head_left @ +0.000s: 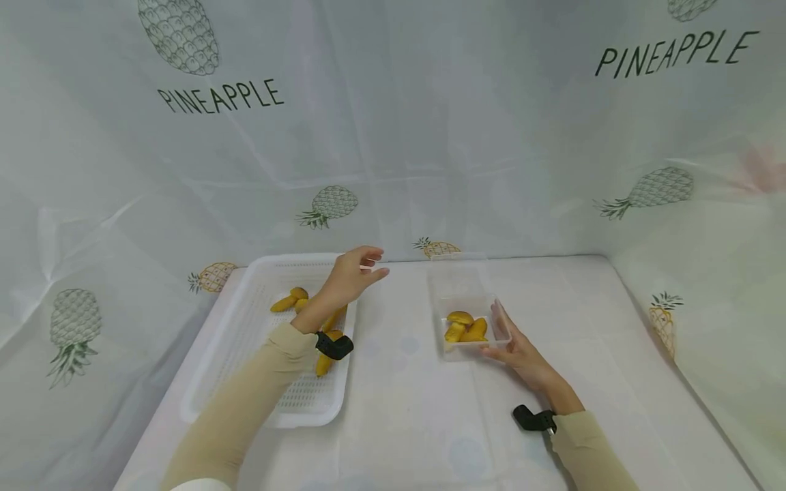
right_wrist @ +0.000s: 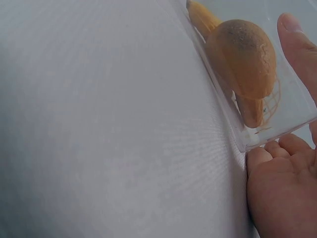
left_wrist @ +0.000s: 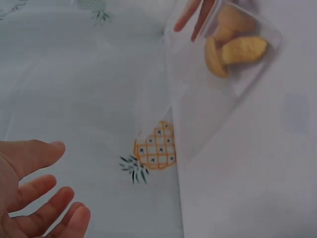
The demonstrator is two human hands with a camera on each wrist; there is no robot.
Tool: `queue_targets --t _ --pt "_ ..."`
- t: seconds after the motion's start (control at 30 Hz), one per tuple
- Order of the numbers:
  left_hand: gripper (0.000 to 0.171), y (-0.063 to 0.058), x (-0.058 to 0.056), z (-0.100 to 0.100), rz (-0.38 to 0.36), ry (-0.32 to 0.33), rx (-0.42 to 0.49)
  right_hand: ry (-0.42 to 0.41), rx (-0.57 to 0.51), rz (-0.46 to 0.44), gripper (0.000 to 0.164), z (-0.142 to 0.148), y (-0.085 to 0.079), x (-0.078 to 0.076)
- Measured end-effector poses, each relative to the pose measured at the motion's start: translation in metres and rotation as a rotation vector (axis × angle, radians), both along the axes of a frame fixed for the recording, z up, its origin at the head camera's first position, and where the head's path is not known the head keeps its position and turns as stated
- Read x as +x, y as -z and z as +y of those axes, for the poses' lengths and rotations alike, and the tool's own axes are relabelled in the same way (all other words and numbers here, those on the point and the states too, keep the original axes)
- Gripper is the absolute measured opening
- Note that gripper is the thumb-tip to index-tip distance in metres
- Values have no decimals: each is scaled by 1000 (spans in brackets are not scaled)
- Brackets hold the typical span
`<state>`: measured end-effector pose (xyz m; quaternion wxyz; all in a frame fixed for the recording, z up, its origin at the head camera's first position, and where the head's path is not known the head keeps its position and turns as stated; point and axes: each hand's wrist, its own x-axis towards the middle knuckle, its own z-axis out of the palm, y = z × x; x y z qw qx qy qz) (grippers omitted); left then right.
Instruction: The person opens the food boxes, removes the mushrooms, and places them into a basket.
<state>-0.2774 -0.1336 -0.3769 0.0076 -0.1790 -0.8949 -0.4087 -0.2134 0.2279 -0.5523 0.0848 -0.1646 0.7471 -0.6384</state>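
Observation:
My left hand is raised over the right edge of a white plastic basket, thumb and fingers apart and holding nothing. Several yellow-brown mushrooms lie in that basket, some of them hidden by my left forearm. To the right, a clear plastic box stands on the table with its hinged lid folded back. A few mushrooms rest inside it. My right hand holds the box at its near right corner, thumb on one wall and fingers on another.
The table has a white cloth. A pineapple-printed sheet hangs behind and at both sides, meeting the table's back edge just beyond the basket and lid. Black wrist cameras are strapped to both wrists.

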Motion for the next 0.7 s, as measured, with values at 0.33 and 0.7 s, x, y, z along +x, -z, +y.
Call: queue_targets --t 0.33,0.7 --pt "38 15 2 59 -24 100 -44 -9 -4 -8 105 1 -1 -1" --pt "35 41 10 112 -100 292 -67 -3 5 -16 104 1 0 0"
